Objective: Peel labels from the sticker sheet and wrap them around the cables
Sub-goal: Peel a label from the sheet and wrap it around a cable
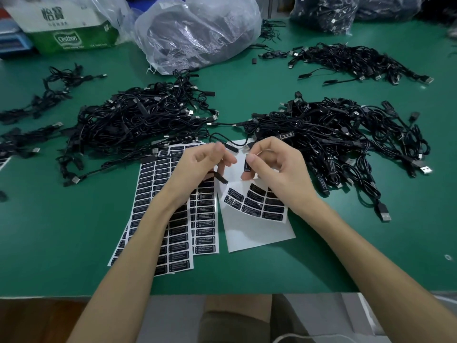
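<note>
Since the label needs a steady cable, my left hand (207,162) pinches the cable (231,145) just above the sticker sheet (254,219), and my right hand (277,167) squeezes the black label (248,164) round it. The sheet lies right underneath, probably for quick reach. Spare sheets (153,194) lie beside it, with a cable pile (333,134) near on the right.

You're at a green-topped table (74,243); its near edge runs across the btm of your view. Below it, lower L, brown wood-look floor (37,323). Far side, top L: a white-and-green cardboard box (71,26) w/ blue containers (10,43) just beside it. Centre back: a big clear plastic bag (197,28). Light is even, w/ soft glare on the bag.
</note>
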Tool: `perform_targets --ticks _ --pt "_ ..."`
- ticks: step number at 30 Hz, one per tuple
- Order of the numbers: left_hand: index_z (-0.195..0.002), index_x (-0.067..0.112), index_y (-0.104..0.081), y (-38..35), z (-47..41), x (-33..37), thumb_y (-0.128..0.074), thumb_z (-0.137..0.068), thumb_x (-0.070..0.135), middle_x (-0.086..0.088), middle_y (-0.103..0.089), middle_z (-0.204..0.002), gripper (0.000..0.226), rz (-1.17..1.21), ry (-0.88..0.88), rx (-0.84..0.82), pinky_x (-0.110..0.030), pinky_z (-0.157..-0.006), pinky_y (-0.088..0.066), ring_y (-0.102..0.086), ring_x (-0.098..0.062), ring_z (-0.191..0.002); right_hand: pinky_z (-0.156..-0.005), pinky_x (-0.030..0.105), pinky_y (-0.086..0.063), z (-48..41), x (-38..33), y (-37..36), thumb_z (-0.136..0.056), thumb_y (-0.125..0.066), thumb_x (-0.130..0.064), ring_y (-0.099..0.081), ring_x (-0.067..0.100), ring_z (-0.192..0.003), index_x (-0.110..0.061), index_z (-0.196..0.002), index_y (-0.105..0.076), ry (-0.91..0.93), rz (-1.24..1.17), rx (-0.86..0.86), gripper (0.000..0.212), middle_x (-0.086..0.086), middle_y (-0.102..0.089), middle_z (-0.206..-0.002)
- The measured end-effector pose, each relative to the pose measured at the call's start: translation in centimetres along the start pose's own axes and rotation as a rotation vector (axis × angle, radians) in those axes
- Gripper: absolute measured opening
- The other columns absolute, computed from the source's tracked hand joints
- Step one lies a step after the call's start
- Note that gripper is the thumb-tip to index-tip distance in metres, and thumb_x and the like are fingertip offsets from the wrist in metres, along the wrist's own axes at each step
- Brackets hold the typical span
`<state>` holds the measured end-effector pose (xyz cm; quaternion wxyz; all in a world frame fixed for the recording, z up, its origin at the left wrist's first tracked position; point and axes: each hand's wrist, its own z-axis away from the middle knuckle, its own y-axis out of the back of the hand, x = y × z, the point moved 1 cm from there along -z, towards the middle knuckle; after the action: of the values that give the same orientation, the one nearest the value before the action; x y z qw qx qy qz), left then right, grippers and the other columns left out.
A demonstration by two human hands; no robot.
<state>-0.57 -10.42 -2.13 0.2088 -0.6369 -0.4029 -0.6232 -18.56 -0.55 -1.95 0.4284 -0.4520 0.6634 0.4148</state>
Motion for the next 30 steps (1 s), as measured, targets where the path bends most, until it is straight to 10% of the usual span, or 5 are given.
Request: perform_targets --ticks 7,10,16,30 --pt "-0.093 0.013 -0.072 -0.2 -0.2 -0.2 -0.063 -0.101 0.025 0.013 -0.068 -0.078 0.017 -0.057 -0.034 -0.003 -0.016 -0.068 -0.046 -0.056 -0.009 -0.071 -0.1 0.04 -0.056 -0.5 0.1 1.9 -0.1 -0.067 -0.02 -0.075 0.024 -0.107 -0.004 -0.107 -0.063 -0.31 -0.167 -0.496 0.019 0.012 -0.078 -0.11" --pt "-0.096 0.015 -0.07 -0.3 -0.3 -0.2 -0.064 -0.098 0.026 0.012 -0.066 -0.08 0.013 -0.05 -0.02 0.017 -0.016 -0.071 -0.046 -0.056 -0.009 -0.073 -0.098 0.041 -0.056 -0.6 0.3 1.5 -0.096 -0.069 -0.021 -0.071 0.024 -0.112 -0.003 -0.105 -0.065 -0.279 -0.223 -0.399 0.021 0.007 -0.075 -0.12" --pt "-0.11 0.005 -0.069 -0.1 -0.4 -0.4 -0.065 -0.098 0.002 0.0 -0.064 -0.088 0.013 -0.103 0.006 0.017 -0.016 -0.075 -0.046 -0.057 -0.005 -0.077 -0.064 0.026 -0.046 -0.8 0.9 1.0 -0.098 -0.068 -0.011 -0.056 0.01 -0.064 -0.003 -0.099 -0.066 -0.278 -0.313 -0.137 0.008 0.004 -0.062 -0.077" --pt "-0.116 0.002 -0.07 -0.3 -0.4 -0.2 -0.054 -0.094 -0.015 -0.007 -0.069 -0.096 0.032 -0.26 -0.003 0.024 -0.017 -0.07 -0.048 -0.066 -0.001 -0.077 -0.059 0.022 -0.045 -1.1 1.8 1.1 -0.095 -0.073 -0.01 -0.063 0.014 -0.075 -0.009 -0.097 -0.069 -0.286 -0.413 0.032 0.005 -0.001 -0.067 -0.081"
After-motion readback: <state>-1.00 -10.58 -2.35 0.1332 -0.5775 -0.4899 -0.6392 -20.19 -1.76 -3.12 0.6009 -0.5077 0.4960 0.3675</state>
